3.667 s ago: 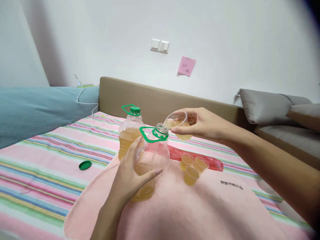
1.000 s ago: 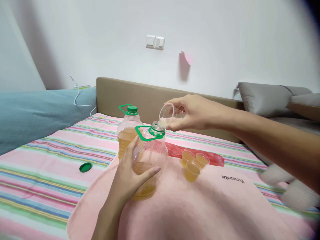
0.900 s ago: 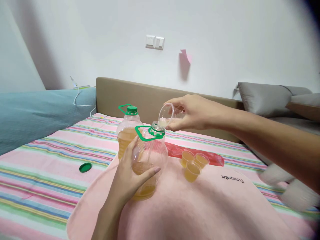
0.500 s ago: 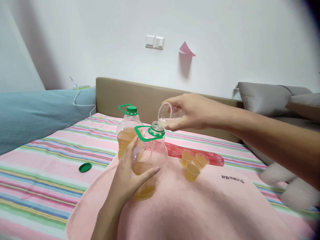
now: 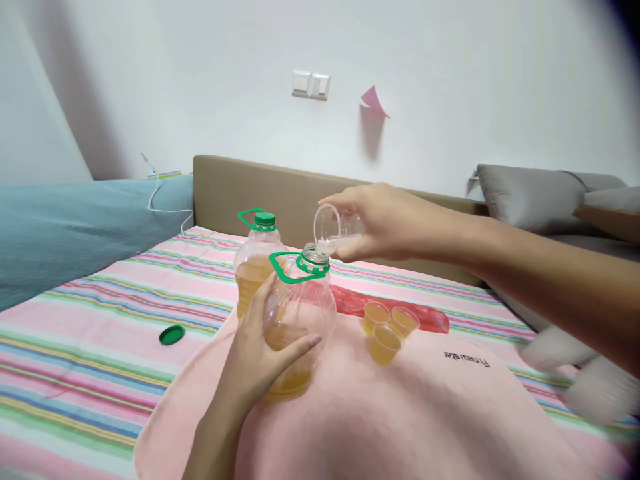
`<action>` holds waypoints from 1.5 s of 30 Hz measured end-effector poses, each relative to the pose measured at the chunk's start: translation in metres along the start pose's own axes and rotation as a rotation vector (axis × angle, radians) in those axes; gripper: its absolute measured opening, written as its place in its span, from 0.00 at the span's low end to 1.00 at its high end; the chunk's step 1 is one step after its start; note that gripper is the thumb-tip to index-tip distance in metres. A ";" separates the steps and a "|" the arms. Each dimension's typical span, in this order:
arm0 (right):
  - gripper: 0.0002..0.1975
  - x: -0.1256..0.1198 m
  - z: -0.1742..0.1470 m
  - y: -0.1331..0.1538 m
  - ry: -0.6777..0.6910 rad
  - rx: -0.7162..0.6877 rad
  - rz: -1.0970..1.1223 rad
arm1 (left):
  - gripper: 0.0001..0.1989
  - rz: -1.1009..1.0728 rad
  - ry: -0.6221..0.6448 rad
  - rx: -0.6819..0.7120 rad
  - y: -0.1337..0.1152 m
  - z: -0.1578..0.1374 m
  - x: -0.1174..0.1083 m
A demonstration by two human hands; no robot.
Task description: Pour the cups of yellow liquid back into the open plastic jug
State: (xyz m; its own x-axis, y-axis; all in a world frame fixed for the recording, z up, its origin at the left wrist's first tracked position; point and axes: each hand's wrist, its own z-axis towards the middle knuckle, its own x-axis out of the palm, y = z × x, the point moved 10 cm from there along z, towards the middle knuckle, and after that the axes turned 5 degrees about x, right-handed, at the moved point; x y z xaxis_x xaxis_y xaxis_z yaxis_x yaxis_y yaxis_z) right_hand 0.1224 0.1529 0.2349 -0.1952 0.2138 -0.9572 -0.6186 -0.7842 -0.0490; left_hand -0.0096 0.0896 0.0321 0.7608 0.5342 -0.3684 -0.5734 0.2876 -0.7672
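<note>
My left hand [image 5: 260,353] is wrapped round the near side of a clear plastic bottle [image 5: 320,313] with a green ring handle and an uncapped mouth. Amber liquid fills its lower part. Over that mouth my right hand [image 5: 370,223] grips a clear plastic cup [image 5: 327,225] tipped on its side, its rim at the bottle's neck. A little cloudy liquid shows in the cup. Behind stands a second bottle [image 5: 250,267], capped in green and holding more amber liquid. Three small cups [image 5: 385,343] of amber liquid stand together to the right.
A green cap [image 5: 171,335] lies on the striped sheet [image 5: 100,360] at left. A red plastic bag [image 5: 390,308] lies behind the cups on the pink cloth [image 5: 380,413]. Clear stacked cups [image 5: 600,387] lie at far right, below grey cushions [image 5: 530,197].
The tilted cup in my right hand has shifted very slightly left, still at the bottle's mouth. My left hand keeps its hold on the bottle.
</note>
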 end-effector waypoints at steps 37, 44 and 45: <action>0.20 0.003 -0.020 0.069 -0.163 -0.578 -0.530 | 0.48 -0.003 0.008 0.008 -0.001 0.002 -0.001; 0.22 0.006 -0.026 0.072 -0.191 -0.612 -0.515 | 0.49 -0.005 -0.006 0.023 0.000 0.000 -0.003; 0.22 0.006 -0.027 0.072 -0.198 -0.615 -0.511 | 0.50 -0.006 -0.008 0.020 0.001 0.000 -0.004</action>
State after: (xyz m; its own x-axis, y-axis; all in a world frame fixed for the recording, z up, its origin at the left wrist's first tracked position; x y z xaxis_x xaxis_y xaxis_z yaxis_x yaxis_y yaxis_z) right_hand 0.0971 0.0824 0.2176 -0.1689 0.6843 -0.7093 -0.1512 -0.7291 -0.6675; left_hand -0.0131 0.0879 0.0326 0.7617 0.5388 -0.3598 -0.5750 0.3063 -0.7587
